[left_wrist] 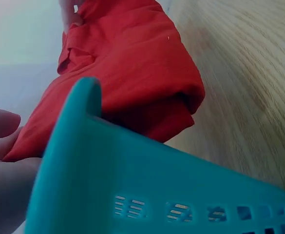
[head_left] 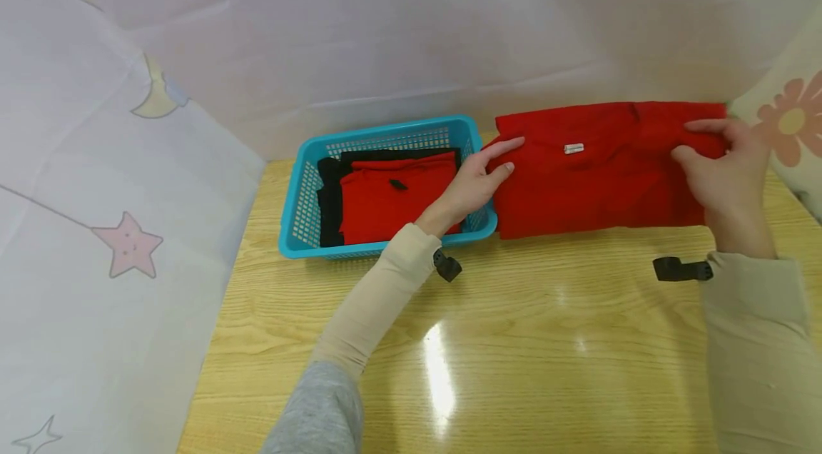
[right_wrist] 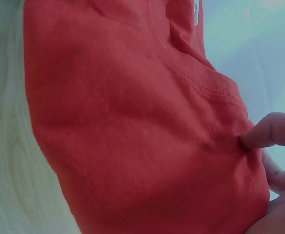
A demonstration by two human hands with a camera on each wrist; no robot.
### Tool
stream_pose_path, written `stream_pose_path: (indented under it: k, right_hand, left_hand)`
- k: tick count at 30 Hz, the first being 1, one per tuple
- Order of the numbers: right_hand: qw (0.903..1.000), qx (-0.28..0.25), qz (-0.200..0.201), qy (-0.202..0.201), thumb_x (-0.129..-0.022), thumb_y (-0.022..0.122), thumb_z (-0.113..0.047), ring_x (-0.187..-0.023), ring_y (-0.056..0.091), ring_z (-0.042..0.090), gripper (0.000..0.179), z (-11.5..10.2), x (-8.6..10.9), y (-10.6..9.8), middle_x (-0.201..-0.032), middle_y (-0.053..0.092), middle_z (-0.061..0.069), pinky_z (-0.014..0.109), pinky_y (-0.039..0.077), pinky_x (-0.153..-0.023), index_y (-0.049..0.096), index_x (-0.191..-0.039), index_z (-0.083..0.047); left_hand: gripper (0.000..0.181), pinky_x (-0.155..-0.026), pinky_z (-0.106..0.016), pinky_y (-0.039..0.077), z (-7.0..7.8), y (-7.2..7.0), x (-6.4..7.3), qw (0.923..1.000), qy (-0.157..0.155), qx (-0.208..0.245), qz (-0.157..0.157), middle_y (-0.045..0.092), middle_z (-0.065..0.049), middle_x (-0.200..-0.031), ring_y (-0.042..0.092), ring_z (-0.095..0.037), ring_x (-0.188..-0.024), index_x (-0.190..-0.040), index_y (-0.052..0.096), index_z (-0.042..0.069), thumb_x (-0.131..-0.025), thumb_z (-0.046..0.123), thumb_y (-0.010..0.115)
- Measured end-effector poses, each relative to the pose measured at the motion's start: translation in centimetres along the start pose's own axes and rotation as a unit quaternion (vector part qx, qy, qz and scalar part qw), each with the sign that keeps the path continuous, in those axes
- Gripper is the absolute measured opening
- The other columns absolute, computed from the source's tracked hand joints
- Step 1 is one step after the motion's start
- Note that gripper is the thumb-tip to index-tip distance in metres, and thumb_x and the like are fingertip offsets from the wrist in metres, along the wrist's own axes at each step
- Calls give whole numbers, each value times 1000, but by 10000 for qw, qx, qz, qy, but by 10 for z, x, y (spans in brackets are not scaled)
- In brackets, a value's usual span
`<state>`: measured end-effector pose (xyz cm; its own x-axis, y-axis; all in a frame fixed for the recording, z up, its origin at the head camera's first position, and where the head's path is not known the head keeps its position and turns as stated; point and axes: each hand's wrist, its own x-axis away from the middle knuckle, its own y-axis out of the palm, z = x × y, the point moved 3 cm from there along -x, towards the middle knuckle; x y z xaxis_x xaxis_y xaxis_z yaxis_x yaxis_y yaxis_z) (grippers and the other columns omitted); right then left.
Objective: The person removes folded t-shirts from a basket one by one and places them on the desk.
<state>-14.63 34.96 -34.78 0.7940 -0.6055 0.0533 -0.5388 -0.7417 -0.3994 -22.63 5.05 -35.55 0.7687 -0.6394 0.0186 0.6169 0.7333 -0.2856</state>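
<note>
A folded red shirt with a white neck label hangs stretched between both hands, just right of the blue basket. My left hand pinches its left edge, reaching across the basket's right rim. At the opposite end, my right hand grips the upper right corner, thumb in front. The right wrist view shows the neckline seam of the shirt and the pinching fingers. In the left wrist view, the basket rim hides part of the shirt's near end.
Inside the basket lies another folded red garment on top of black clothing. The basket stands on a wooden table near its back edge. Behind it hangs a pale printed cloth, with more cloth at the left.
</note>
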Motion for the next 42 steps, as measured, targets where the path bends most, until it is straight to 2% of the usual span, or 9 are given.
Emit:
stream_pose_path:
  k: [3,6,11,13,16,19,28,37,42]
  right_hand:
    - [9999,-39,-109,-43,-91,59,-18,-104,34,0,34,3,-2,1,-122,43,-27,19,36,-81,61,-120,-35]
    - [9998,-71,-172,-75,-90,60,-16,-104,34,-1,33,7,-3,3,-119,44,-27,18,36,-79,61,-118,-35]
    - [9995,-90,-163,-243,-88,61,-10,-99,37,-4,35,15,-3,6,-104,46,-28,12,37,-73,63,-115,-32]
    - [9995,-24,-225,-239,-88,61,-10,-97,38,-4,34,19,-4,7,-102,46,-27,10,38,-70,63,-115,-32]
    - [9990,116,-395,-149,-90,61,-12,-94,39,-3,32,24,-4,10,-103,44,-27,9,40,-67,60,-112,-34]
    - [9985,215,-493,-121,-90,61,-12,-92,40,-1,29,29,-5,12,-102,43,-26,9,40,-66,58,-109,-33]
    - [9957,467,-785,-132,-92,59,-16,-91,38,0,27,35,-6,20,-103,38,-29,18,37,-76,54,-106,-38]
    - [9929,714,-899,-302,-93,58,-17,-90,38,-1,27,35,-10,29,-102,38,-27,18,38,-74,51,-101,-41]
    - [9941,591,-845,-347,-92,58,-13,-92,37,-2,30,37,-12,35,-102,38,-28,21,36,-76,53,-102,-41]
  left_hand:
    - [46,-82,-19,46,-8,1,-4,9998,37,-193,8,35,7,-154,37,-9,-131,-147,43,21,-101,12,46]
    - [45,-61,-23,42,-12,1,-4,9991,157,-400,-5,38,6,-153,42,-12,-124,-145,46,21,-101,11,46]
    - [44,-67,-20,47,-15,3,-6,9954,240,-922,0,40,2,-150,44,-12,-118,-144,47,21,-101,9,45]
    - [44,-69,-19,48,-16,4,-7,9940,199,-1079,0,41,1,-148,48,-13,-107,-144,48,21,-101,9,45]
    - [43,-62,-23,47,-17,4,-7,9929,84,-1189,4,42,1,-148,50,-17,-85,-143,49,21,-101,10,45]
    - [42,-59,-23,46,-17,4,-7,9918,2,-1276,-18,41,1,-148,49,-17,-79,-141,50,20,-101,10,44]
    - [39,-76,-19,46,-18,3,-4,9863,-128,-1636,161,46,-2,-143,46,-15,-115,-138,55,17,-101,9,44]
    - [37,-70,-21,45,-17,2,-2,9871,-144,-1574,260,47,-2,-143,49,-15,-106,-135,58,15,-101,10,43]
    - [37,-71,-23,44,-18,2,-1,9874,-129,-1561,233,46,-4,-144,50,-16,-103,-137,56,14,-102,11,43]
